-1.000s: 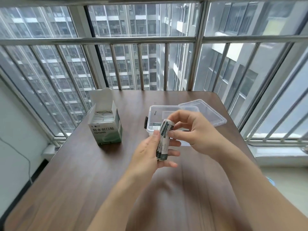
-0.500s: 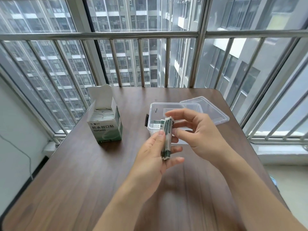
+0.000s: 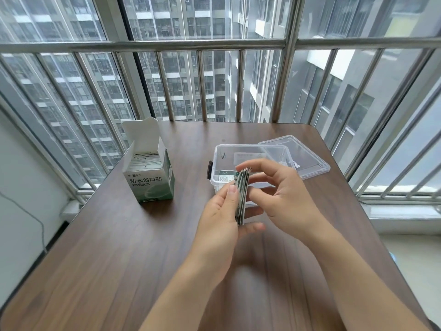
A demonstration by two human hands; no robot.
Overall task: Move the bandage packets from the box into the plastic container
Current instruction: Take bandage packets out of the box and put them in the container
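I hold a small stack of bandage packets (image 3: 241,197) between my two hands, just above the desk (image 3: 119,247). The stack stands on its edge, so I see only the thin sides. My left hand (image 3: 220,218) grips it from the left — my thumb lies along the near side and my fingers curl round under it. My right hand (image 3: 284,199) pinches the top of the stack with thumb and fingers from the right.

Just behind my hands sits the clear plastic container (image 3: 224,151), open at the top. A few packets (image 3: 224,176) already lie flat in its near left corner. Its clear lid (image 3: 303,154) rests at the right, with one edge leaning on the container.

Over on the left stands the green and white bandage box (image 3: 152,182), well apart from the container. Its white flap sticks up — more packets (image 3: 144,161) fill it inside.

Past the desk there are metal window bars (image 3: 167,45) and tall buildings outside.
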